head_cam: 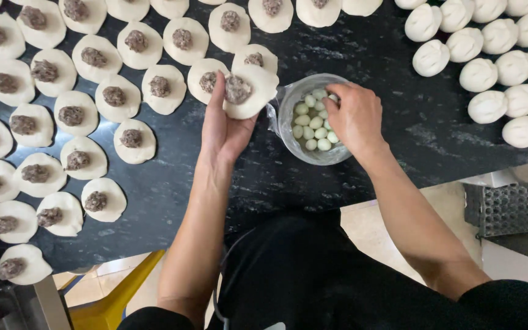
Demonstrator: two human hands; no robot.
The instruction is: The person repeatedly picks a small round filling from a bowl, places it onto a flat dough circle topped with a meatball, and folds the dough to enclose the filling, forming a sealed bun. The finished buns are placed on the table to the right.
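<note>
Nearest the camera, the person's black-clothed lap sits against the near edge of the dark, speckled stone counter (398, 128), with a yellow stool leg (114, 293) and a perforated metal grater (501, 209) showing below that edge on either side. The left hand (226, 125) lies palm up over the counter, fingers spread flat under a round white dough wrapper with a lump of brown minced filling (245, 91), which rests on the fingertips with its far rim hanging free. Just beside it, the right hand (355, 116) dips over the rim of a small clear plastic-lined bowl of pale green, egg-shaped balls (314, 125); its fingertips are bunched among the balls, though whether they pinch one cannot be told. A bare strip of counter runs between the bowl and the near edge and widens out to the right. Farther left, rows of flat filled dough rounds (93, 116) cover the counter almost to its edges, closely spaced. At the far right corner, plump white closed buns (496, 67) crowd together, touching.
</note>
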